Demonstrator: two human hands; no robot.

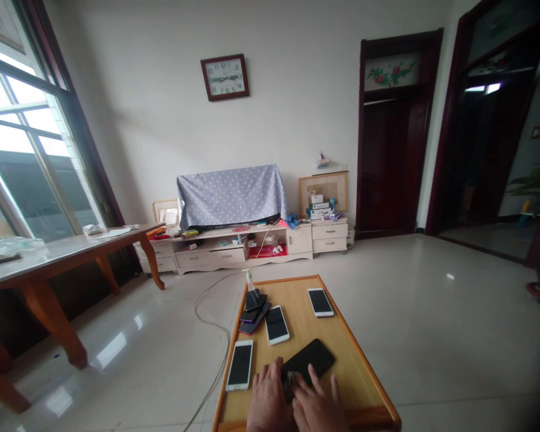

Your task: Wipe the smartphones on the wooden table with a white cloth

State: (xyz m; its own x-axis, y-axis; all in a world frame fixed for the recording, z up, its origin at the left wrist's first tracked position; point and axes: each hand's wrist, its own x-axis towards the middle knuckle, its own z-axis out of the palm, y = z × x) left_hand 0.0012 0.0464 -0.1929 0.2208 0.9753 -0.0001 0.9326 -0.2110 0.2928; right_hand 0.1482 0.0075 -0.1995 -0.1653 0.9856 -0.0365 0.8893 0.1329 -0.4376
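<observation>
A black smartphone (314,355) lies at a slant near the front of the wooden table. My left hand (268,396) is closed at its lower left end, fingers bunched against the edge. My right hand (317,401) presses a small crumpled grey cloth (290,383) onto the phone's near end; its index and little fingers stick out. Left of my hands is a white-framed phone (240,365). Another white phone (277,325) lies just beyond, and a third white phone (320,302) rests at the far right. Several dark phones (254,313) are piled at the far left.
A pump bottle (249,279) stands behind the pile at the small table's (292,281) far left corner. A pale cable (225,354) runs along the floor beside it. A larger table (67,252) is at left; a low white cabinet (299,241) lines the wall.
</observation>
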